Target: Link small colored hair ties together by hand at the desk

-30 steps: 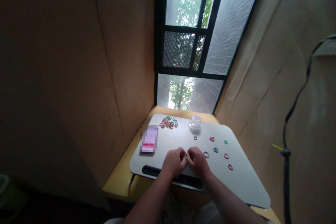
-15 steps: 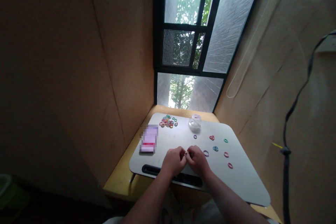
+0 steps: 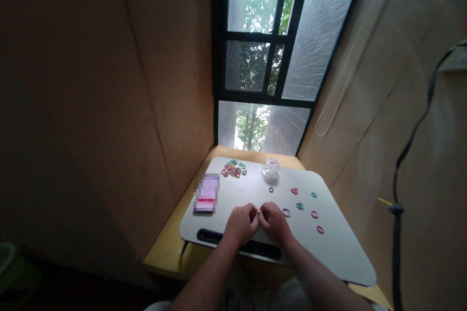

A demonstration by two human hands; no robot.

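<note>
My left hand [image 3: 241, 224] and my right hand [image 3: 274, 223] meet fingertip to fingertip over the near part of a white lap tray [image 3: 339, 248]. Both are closed in a pinch on one tiny light ring [image 3: 259, 213] held between them. Just right of my right hand lies a purple ring [image 3: 286, 213]. Further right, several small coloured rings are spread out, among them a teal one [image 3: 299, 206] and a pink one [image 3: 320, 229]. A heap of coloured rings [image 3: 233, 169] sits at the tray's far left.
A small clear round container [image 3: 270, 170] stands at the tray's far middle. A blurred phone-like card [image 3: 206, 194] lies on the left. The tray rests on a yellow ledge [image 3: 164, 252] between brown walls below a window. A black cable [image 3: 397, 214] hangs at right.
</note>
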